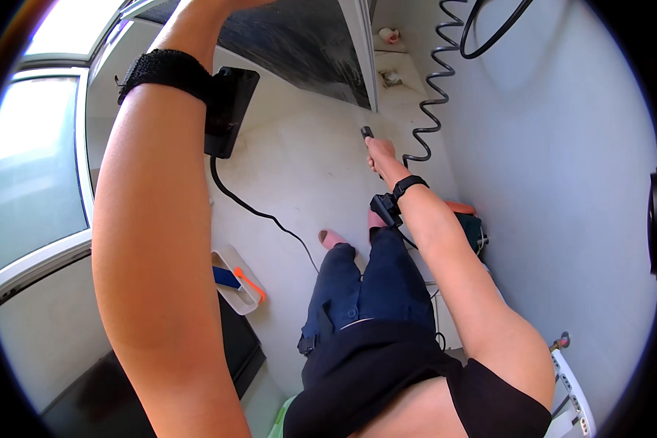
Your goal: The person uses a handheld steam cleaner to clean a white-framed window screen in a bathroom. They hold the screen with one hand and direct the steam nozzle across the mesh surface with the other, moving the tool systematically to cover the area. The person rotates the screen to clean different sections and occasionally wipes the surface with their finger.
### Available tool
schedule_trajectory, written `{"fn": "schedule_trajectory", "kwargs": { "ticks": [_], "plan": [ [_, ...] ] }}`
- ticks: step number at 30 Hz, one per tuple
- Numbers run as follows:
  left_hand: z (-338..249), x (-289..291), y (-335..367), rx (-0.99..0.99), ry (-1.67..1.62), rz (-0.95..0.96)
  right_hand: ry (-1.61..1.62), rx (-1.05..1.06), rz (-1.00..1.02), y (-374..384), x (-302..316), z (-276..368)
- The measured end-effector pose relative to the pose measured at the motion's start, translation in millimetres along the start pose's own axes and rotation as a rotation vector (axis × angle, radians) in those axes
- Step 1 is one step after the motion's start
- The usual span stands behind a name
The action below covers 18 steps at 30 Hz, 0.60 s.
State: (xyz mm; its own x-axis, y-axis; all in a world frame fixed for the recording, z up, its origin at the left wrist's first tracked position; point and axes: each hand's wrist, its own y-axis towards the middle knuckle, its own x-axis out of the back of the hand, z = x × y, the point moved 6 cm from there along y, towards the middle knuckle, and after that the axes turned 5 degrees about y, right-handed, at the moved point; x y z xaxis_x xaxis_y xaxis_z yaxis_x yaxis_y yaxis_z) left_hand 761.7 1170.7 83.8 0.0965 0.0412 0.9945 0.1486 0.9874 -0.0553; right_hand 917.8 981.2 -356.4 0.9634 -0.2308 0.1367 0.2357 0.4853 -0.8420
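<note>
My right hand [382, 155] is closed round a black hose nozzle [366, 133], its tip pointing up at the lower corner of a framed panel. A black coiled hose [439, 80] comes down to this hand along the wall. The dark panel [299, 51] has a white frame [359, 44] and pale, cloudy streaks over its surface. Raised at the top left, my left arm reaches toward the panel's upper part. Only a sliver of my left hand [250, 3] shows at the top edge, so its fingers and any hold are hidden.
A pale bin [235, 301] with a blue item and an orange-handled tool stands on the floor at left. The window [36, 160] is on the left, a pale wall [555, 160] on the right. Beside my right leg are orange and dark green items [466, 219]. A radiator [573, 394] is lower right.
</note>
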Motion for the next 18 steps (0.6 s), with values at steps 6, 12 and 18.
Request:
{"fn": "schedule_trajectory", "kwargs": {
  "ticks": [6,12,18],
  "plan": [
    [5.3,-6.3,2.4,0.003,-0.022,-0.009,-0.121,-0.049,-0.103,9.5,32.8,-45.5],
    [-5.1,-7.2,12.0,-0.039,-0.010,-0.067,-0.326,0.339,0.060,-14.0,-66.6,68.8],
    [8.3,-14.8,22.0,-0.151,-0.117,-0.117,-0.173,0.212,0.082,2.6,-107.7,56.4]
  ]
}}
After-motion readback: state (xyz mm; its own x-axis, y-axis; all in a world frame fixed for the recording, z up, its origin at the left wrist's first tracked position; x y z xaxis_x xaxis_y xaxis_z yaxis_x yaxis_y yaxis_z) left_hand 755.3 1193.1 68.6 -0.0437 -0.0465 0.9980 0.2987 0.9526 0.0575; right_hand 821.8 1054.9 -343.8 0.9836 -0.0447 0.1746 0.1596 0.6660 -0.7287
